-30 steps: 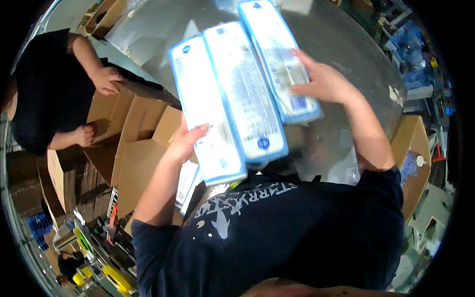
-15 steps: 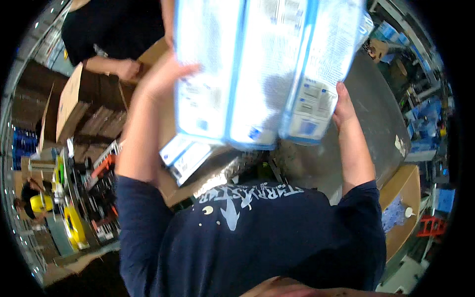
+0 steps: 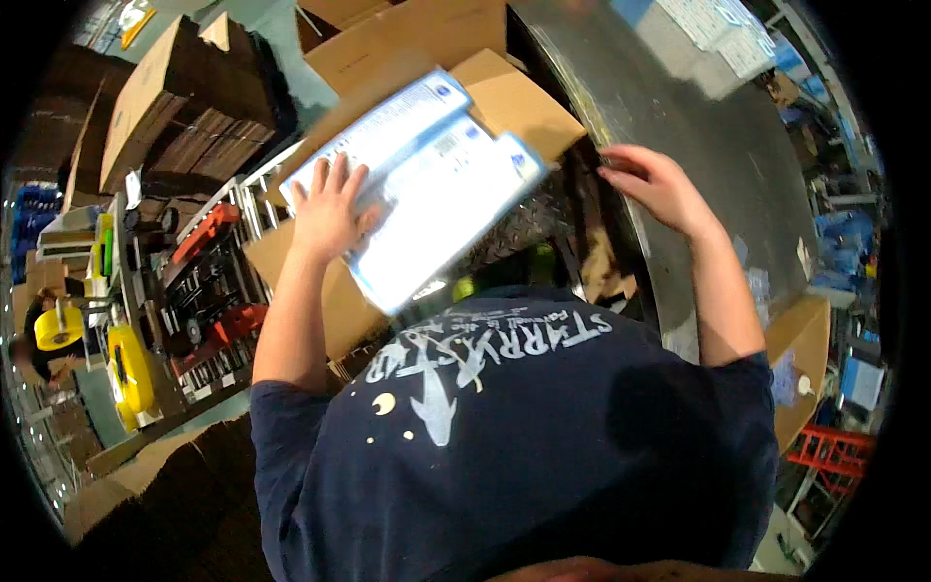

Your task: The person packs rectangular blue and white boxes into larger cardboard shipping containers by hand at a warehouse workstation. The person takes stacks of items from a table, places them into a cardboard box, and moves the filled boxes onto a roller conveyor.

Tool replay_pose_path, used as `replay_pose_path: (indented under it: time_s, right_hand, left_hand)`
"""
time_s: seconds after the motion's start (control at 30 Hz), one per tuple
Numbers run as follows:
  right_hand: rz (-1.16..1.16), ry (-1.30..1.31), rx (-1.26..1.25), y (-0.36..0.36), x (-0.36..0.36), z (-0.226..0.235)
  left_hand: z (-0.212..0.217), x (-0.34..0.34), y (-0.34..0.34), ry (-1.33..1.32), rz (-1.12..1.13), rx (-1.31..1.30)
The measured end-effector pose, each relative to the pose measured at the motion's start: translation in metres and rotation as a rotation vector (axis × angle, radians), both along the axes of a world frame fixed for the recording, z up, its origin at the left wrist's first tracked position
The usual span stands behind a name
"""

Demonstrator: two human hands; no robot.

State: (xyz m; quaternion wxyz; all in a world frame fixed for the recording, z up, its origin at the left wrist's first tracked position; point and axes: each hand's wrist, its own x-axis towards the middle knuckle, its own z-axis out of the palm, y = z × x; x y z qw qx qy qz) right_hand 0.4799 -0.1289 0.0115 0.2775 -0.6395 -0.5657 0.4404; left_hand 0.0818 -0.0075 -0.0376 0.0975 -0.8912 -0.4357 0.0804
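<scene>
White packages with blue edges (image 3: 436, 194), several side by side and overlapping, lie slanted across an open cardboard box (image 3: 519, 102). Spread fingers of my left hand (image 3: 330, 213) rest flat on their upper face, near the left end. My right hand (image 3: 659, 189) is apart from them, over the near edge of the grey tabletop (image 3: 718, 165). Its fingers are stretched out and hold nothing. How deep the packages sit in the box is hidden beneath them.
More white-and-blue packages (image 3: 713, 34) sit at the tabletop's far end. Stacked flat cardboard (image 3: 194, 116) stands at the left, beside a rack with red-and-black tools (image 3: 208, 291) and yellow tape dispensers (image 3: 126, 373). Another carton (image 3: 805, 359) is at the right.
The packages, held up between both hands before, have come down onto the open box. My right hand has let go of them; my left has flattened on top. The other person has gone from view.
</scene>
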Motion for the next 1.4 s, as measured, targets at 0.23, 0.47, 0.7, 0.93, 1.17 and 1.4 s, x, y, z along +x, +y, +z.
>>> replay_pose_path:
  time_s: [0.23,0.47,0.7,0.93,1.17,1.4]
  right_hand:
    - [0.374,-0.076,-0.023,-0.014,-0.049,-0.012]
    - [-0.623,-0.861,-0.134,-0.126,0.175,-0.073]
    - [-1.026,-0.798,-0.589,-0.252,0.293,-0.145]
    - [-0.921,-0.8,-0.361,-0.244,0.282,-0.118]
    - [-0.852,-0.633,-0.445,-0.221,0.295,-0.129]
    - [-0.723,-0.857,-0.402,-0.205,0.295,-0.136]
  left_hand:
    - [-0.08,-0.081,-0.018,-0.508,0.224,-0.9]
    - [-0.052,-0.03,-0.056,0.081,-0.107,-0.725]
    - [-0.048,-0.006,0.023,-0.477,0.207,-0.888]
    - [-0.088,0.087,0.051,-0.376,-0.188,-0.487]
    - [-0.1,0.1,0.073,-0.319,-0.059,-0.496]
    - [-0.094,0.129,0.091,-0.008,-0.15,-0.428]
